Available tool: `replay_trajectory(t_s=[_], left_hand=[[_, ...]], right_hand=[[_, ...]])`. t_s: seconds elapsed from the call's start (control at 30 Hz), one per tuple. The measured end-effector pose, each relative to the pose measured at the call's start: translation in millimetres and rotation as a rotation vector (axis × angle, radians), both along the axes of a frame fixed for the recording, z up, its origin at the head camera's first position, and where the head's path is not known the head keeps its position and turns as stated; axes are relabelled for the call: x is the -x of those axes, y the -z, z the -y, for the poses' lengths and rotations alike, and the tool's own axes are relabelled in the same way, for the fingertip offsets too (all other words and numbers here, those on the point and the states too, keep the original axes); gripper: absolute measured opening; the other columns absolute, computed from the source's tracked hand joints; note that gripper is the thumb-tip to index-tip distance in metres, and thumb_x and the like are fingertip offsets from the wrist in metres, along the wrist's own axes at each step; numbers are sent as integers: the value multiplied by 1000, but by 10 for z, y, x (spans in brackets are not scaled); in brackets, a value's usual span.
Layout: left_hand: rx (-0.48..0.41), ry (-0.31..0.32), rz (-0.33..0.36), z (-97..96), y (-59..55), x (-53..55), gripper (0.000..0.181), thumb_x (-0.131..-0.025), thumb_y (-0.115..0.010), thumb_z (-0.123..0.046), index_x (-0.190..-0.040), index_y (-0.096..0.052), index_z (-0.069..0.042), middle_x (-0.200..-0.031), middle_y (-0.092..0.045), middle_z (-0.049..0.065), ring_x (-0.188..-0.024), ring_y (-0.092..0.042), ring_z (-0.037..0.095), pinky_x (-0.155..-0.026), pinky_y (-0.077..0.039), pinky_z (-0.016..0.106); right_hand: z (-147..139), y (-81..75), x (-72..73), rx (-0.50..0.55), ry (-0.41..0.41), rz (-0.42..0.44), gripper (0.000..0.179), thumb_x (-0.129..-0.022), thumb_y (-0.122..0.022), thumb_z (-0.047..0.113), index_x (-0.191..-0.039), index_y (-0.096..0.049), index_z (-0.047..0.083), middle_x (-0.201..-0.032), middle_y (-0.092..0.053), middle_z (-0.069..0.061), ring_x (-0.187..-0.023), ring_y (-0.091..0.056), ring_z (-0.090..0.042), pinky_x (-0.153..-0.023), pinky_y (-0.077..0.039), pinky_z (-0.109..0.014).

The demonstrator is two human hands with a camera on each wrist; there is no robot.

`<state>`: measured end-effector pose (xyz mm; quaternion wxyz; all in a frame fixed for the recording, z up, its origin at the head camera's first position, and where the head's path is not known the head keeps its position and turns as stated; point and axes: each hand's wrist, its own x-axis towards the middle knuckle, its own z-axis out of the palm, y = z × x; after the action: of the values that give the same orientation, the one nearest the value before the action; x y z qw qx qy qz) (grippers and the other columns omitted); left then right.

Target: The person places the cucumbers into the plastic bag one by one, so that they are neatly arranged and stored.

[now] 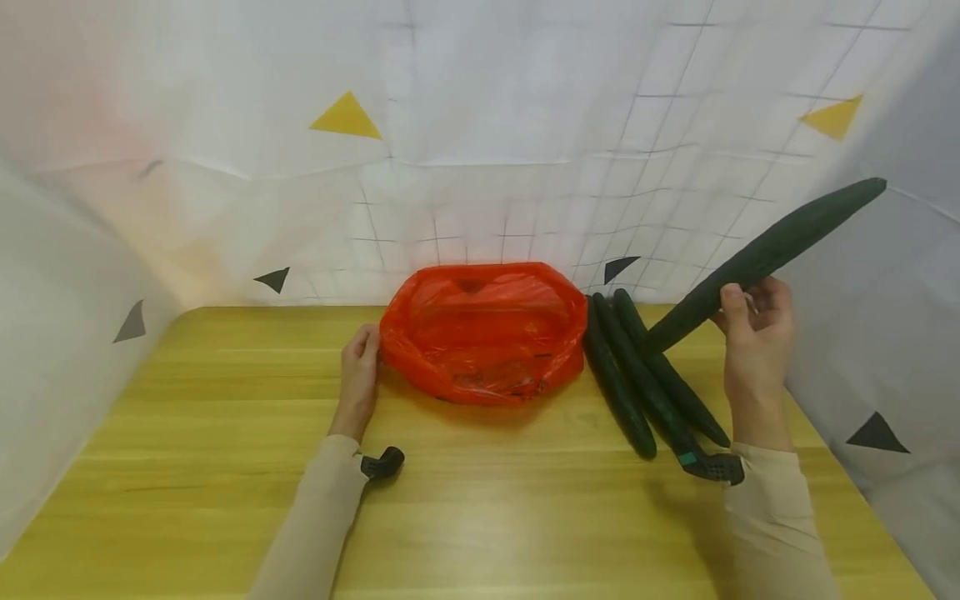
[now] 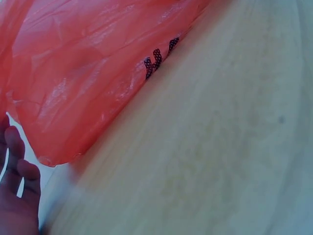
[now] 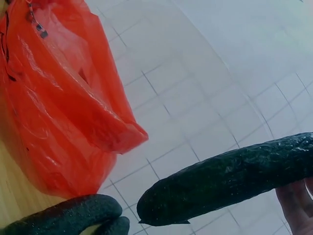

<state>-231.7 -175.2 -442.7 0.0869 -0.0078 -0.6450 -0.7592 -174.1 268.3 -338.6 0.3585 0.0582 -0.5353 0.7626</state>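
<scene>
A long dark green cucumber [image 1: 765,255] slants up to the right, raised over the table. My right hand [image 1: 759,342] grips it around the middle, thumb on the near side; in the right wrist view the cucumber's [image 3: 220,183] rounded end points left toward the bag. A red plastic bag [image 1: 480,392] stands with its mouth spread wide at the back of the table. At its left rim, my left hand [image 1: 360,367] pinches the plastic. In the left wrist view, several fingers [image 2: 30,171] show beside the bag's [image 2: 78,107] lower corner; the thumb is hidden there.
Three more cucumbers lie side by side on the wooden table [image 1: 480,517], right of the bag: a left one [image 1: 618,387], a middle one [image 1: 652,392] and a right one [image 1: 693,404]. White sheeting [image 1: 487,100] with lines and triangles hangs behind.
</scene>
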Motion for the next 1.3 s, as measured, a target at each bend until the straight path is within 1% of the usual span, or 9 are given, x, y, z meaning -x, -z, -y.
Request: replay_trajectory(t_s=[0.13,0.2,0.43,0.63,0.87,0.97,1.13,1.2,1.3], left_hand=[[15,3,6,-16,-53,-29,19,-99,-48,-25,-86,-61,-19,-76,-52,-9,-73,-46,7,-69,-40,23],[14,-5,5,-11,-20,0,19,-99,-49,-25,-85,-61,-18,-74,-51,-9,-72,-46,7,-68,-39,25],[38,-36,-20,-1,146,110,18,-98,-49,-26,-87,-61,-17,-77,-53,-8,-75,-47,8,-67,-40,19],[51,-67,-26,-19,188,119,18,-98,-51,-25,-89,-61,-13,-75,-53,-8,-72,-48,8,-65,-41,19],[66,-82,-13,-27,204,106,17,-98,-51,-23,-89,-60,-11,-72,-51,-6,-69,-47,8,-63,-42,20],[94,-119,-33,-31,215,107,20,-98,-50,-29,-93,-59,-12,-79,-53,-7,-75,-49,8,-68,-43,19],[114,-235,-112,-37,213,99,37,-97,-47,-43,-106,-57,-9,-98,-57,-4,-94,-52,13,-84,-43,18],[92,-247,-142,-43,204,85,41,-97,-47,-44,-113,-56,-7,-104,-56,-2,-100,-52,15,-89,-44,19],[53,-219,-175,-56,190,58,42,-98,-46,-39,-123,-52,-5,-114,-55,-2,-107,-52,15,-94,-43,20]], right_hand=[[35,23,14,15,-1,-15,33,-85,-63,-3,-116,-53,-1,-94,-55,-11,-83,-62,-18,-70,-56,-25],[57,30,26,37,-13,-30,33,-85,-63,-4,-116,-52,-1,-95,-55,-11,-84,-61,-18,-70,-57,-25],[211,-5,80,64,-61,-91,35,-87,-60,-6,-120,-49,-1,-104,-56,-14,-90,-61,-21,-76,-57,-29],[382,-40,127,70,-124,-90,32,-87,-58,-7,-117,-49,0,-103,-56,-12,-89,-61,-20,-77,-57,-30],[543,5,174,41,-179,-79,32,-87,-57,-9,-116,-49,1,-102,-56,-10,-88,-61,-19,-77,-57,-29],[587,26,184,23,-193,-84,32,-88,-56,-10,-117,-49,2,-103,-57,-10,-88,-61,-18,-78,-56,-29],[639,39,189,8,-196,-105,34,-88,-55,-10,-119,-48,1,-106,-57,-11,-90,-61,-19,-80,-56,-28],[660,33,189,4,-184,-117,35,-88,-55,-10,-120,-47,1,-106,-56,-11,-91,-62,-19,-79,-56,-28],[699,12,180,2,-164,-136,36,-88,-55,-9,-121,-47,0,-106,-56,-11,-92,-62,-20,-79,-56,-27]])
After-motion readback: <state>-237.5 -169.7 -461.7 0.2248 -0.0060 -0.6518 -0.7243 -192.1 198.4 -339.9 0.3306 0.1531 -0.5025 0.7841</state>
